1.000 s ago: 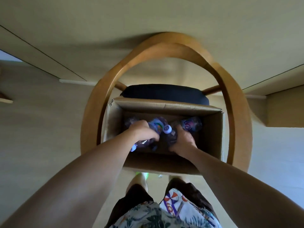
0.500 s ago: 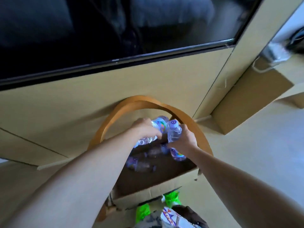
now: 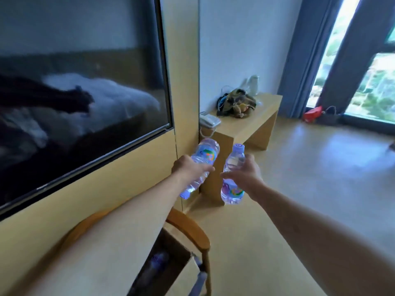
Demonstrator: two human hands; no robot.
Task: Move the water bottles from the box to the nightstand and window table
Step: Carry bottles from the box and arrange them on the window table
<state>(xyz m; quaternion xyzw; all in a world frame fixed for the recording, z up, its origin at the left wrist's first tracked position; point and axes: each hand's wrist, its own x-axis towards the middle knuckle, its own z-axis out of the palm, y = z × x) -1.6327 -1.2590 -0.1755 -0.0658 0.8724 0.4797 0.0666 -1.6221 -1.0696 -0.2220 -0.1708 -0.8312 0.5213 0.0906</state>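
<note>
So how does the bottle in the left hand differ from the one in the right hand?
The left hand grips its bottle tilted, cap pointing down toward the person; the right hand grips its bottle nearly upright, cap on top. The left bottle's label sits above the hand, the right one's below it. Both are clear, with pale caps and colourful labels.

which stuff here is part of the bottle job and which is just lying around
Job: left hand with its bottle; right hand with its bottle; box.
Lying about: phone, bag, kettle, chair, TV.
</note>
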